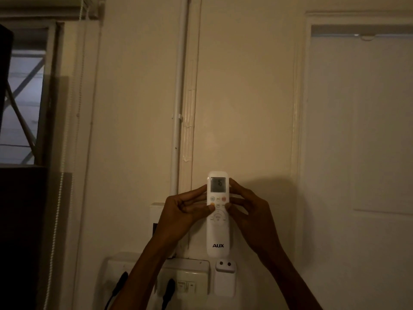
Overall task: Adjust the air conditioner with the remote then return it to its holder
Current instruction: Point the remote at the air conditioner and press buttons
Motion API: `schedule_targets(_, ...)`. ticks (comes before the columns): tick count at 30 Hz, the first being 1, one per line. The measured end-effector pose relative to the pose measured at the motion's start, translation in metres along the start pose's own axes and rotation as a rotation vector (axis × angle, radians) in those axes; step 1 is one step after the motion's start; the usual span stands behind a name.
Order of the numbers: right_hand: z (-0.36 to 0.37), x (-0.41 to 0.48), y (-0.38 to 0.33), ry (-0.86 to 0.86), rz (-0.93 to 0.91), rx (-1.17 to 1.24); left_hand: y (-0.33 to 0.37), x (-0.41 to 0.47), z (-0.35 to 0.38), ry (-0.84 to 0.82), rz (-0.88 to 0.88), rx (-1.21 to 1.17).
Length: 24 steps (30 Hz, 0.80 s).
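A white AUX remote [218, 233] with a grey display at its top stands upright in front of the wall, held from both sides. My left hand [182, 212] grips its left edge, thumb on the buttons. My right hand [250, 211] grips its right edge, thumb by the buttons too. Directly below the remote's lower end, the white wall holder [225, 281] with two screw holes hangs empty. The air conditioner itself is out of view.
A socket and switch plate [190, 280] with two black plugs [168, 289] sits left of the holder. A white conduit [177, 108] runs up the wall. A window with a blind cord [22, 97] is at left, a white door [357, 130] at right.
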State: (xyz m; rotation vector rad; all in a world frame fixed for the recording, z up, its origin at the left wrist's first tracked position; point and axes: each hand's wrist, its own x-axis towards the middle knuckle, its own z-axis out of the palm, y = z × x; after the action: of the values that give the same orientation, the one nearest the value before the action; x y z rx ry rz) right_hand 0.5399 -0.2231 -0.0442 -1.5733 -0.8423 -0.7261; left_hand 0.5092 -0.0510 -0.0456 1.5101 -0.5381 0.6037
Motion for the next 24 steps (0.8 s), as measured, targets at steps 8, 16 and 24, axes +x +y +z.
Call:
schedule_targets(8,0.005,0.000,-0.004,-0.021,-0.010,0.007,0.002,-0.002,-0.002,0.024,-0.033,-0.022)
schedule_targets(16,0.005,-0.002,-0.015,-0.034,0.037,0.083,0.012,-0.007,-0.005,0.038,-0.069,-0.053)
schedule_targets(24,0.002,-0.017,-0.042,-0.030,0.061,0.125,0.036,-0.033,-0.001,0.067,-0.082,-0.087)
